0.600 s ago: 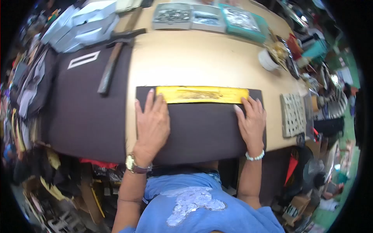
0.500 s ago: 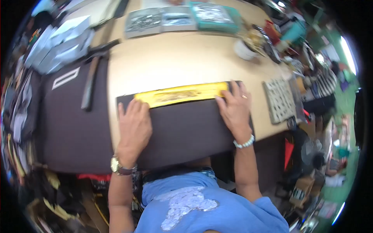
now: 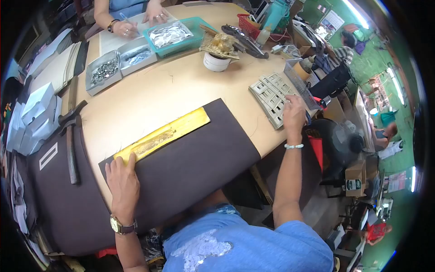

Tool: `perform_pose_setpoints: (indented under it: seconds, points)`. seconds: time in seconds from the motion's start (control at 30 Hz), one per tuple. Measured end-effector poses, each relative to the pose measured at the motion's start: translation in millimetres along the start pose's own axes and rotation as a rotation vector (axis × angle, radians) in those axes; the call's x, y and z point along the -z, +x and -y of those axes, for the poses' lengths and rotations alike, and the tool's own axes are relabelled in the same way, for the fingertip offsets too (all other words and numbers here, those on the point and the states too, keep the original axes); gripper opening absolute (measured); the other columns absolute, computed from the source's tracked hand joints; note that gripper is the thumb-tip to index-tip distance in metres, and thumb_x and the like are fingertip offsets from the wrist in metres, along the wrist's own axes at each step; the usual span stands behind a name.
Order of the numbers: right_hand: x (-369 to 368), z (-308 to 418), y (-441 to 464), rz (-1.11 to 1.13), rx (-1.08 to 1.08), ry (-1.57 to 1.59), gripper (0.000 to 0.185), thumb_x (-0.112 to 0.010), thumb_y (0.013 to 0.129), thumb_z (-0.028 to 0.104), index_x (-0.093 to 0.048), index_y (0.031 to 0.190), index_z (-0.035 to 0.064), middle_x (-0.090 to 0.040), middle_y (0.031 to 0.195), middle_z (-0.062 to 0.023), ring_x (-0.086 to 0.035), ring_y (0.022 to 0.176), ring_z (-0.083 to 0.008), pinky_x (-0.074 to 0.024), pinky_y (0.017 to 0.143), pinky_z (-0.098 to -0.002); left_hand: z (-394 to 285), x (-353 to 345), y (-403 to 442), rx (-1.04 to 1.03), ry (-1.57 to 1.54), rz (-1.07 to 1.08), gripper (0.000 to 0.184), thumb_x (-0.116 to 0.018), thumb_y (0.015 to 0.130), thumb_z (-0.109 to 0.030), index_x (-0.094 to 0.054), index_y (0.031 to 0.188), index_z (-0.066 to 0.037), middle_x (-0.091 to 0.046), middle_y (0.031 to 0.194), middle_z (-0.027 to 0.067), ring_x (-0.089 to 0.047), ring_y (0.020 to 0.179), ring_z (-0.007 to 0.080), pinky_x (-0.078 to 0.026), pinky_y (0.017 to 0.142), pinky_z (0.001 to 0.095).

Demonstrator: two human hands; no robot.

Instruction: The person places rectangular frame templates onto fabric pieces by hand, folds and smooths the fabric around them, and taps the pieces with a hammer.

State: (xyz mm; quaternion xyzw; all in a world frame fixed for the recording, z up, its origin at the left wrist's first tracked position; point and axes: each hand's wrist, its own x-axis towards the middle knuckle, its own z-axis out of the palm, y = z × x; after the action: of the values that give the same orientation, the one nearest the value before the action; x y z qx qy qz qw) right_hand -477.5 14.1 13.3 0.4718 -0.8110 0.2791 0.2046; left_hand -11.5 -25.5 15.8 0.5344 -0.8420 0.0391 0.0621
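A long yellow strip (image 3: pixel 181 130) with a dark worn patch along its middle lies near the far edge of a dark sheet (image 3: pixel 195 167). My left hand (image 3: pixel 123 183) rests on the sheet, its fingers apart and fingertips on the strip's left end. Off to the right, my right hand (image 3: pixel 294 111) is over the right edge of a pale slotted block (image 3: pixel 270 93). Its fingers are curled, and whether anything is between them is too small to tell.
A hammer (image 3: pixel 71 149) and a white rectangular frame (image 3: pixel 48 157) lie on dark material at left. Trays of small metal parts (image 3: pixel 105 72), a teal basket (image 3: pixel 199 34) and a white pot (image 3: pixel 215 62) stand farther back. Another person's hands (image 3: pixel 125 29) are at the far side.
My right hand has left the strip's right end and moved right to the slotted block. My left hand remains at the strip's left end. The view has turned rightward.
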Motion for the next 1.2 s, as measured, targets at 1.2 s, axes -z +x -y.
perform_pose_setpoints:
  seconds: [1.2]
  points:
    - [43, 64, -5, 0.184, -0.209, 0.972, 0.025, -0.057, 0.092, 0.015, -0.064, 0.108, -0.0030, -0.067, 0.083, -0.0039, -0.058, 0.070, -0.0067, -0.0459, 0.063, -0.0202, 22, 12, 25, -0.070, -0.184, 0.123, 0.017, -0.055, 0.084, -0.008, -0.067, 0.096, -0.006, -0.055, 0.080, 0.0144, -0.057, 0.078, 0.0302, -0.044, 0.069, 0.0415]
